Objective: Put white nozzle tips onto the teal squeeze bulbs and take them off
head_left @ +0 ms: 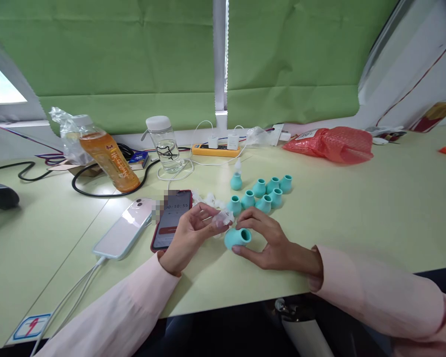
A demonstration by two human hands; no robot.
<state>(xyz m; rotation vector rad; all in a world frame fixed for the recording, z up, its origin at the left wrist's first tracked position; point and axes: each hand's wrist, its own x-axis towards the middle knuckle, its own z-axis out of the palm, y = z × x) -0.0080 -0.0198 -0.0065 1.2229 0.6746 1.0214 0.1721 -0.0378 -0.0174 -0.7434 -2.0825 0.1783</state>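
Between the thumb and fingers of my left hand [195,230] is a small translucent plastic nozzle [223,217]. My right hand [269,240] grips a turquoise rubber bulb [233,239], tilted so its round opening faces right. The nozzle and the bulb are close together; whether they touch I cannot tell. Just beyond my hands stand several more turquoise bulbs [259,188] with their openings up. One bulb [236,181] behind them has a clear nozzle [238,165] on top. A pile of loose translucent nozzles [208,199] lies behind my left hand, partly hidden by it.
Left of my hands lie a red-cased phone [174,213] showing a timer and a pale phone [124,230] with a cable. Farther back are a tilted orange drink bottle [109,158], a water bottle [167,146], a yellow power strip [216,151] and a red plastic bag [332,144].
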